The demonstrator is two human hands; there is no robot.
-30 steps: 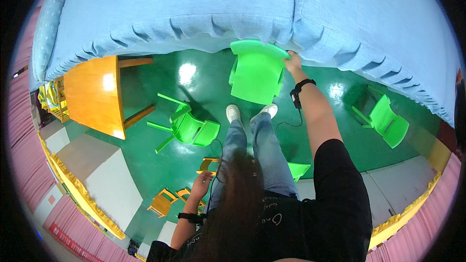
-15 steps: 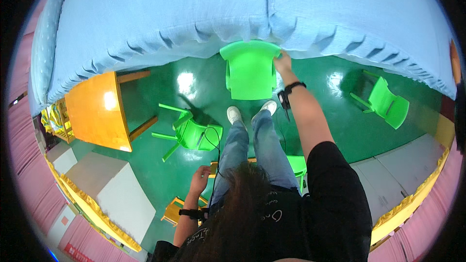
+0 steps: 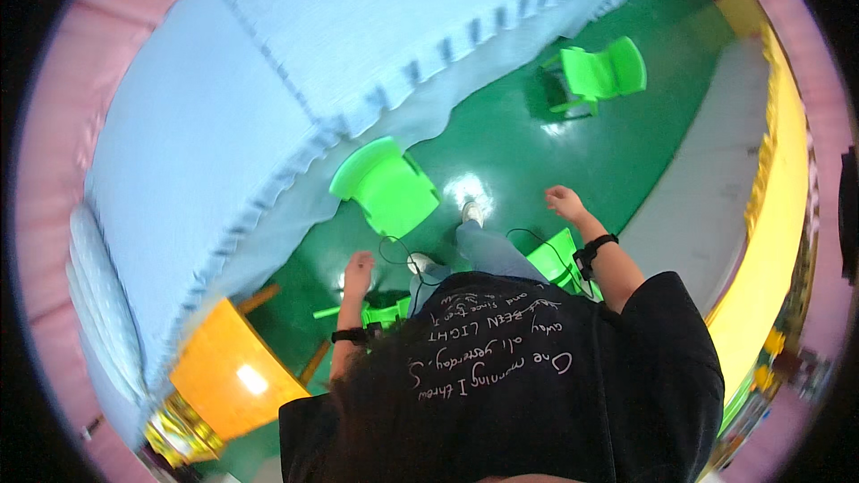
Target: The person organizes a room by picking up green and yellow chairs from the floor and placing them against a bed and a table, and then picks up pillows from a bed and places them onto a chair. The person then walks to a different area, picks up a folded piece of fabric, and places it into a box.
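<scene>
A green plastic child's chair (image 3: 394, 199) stands upright with its backrest against a blue ruffled cloth (image 3: 358, 27), in front of my feet. My right hand (image 3: 564, 203) hangs in the air to the right of that chair, touching nothing, its fingers loosely bent. Below it shows part of another green chair (image 3: 557, 259), partly behind my forearm. Nearer the chair's left side, my left hand (image 3: 358, 275) is also free, with fingers loosely extended and a little blurred. A further green chair (image 3: 386, 314) is mostly hidden behind my left wrist.
At the far right, a green chair (image 3: 604, 73) stands apart on the green floor (image 3: 501, 148). An orange wooden table (image 3: 228, 371) is at lower left. Grey cabinets (image 3: 684, 188) with a yellow border line the right side. A thin black cable loops near my legs.
My right hand has let go of the chair by the cloth and drawn back. My left hand has come forward. The view has turned to the right, and I have stepped that way.
</scene>
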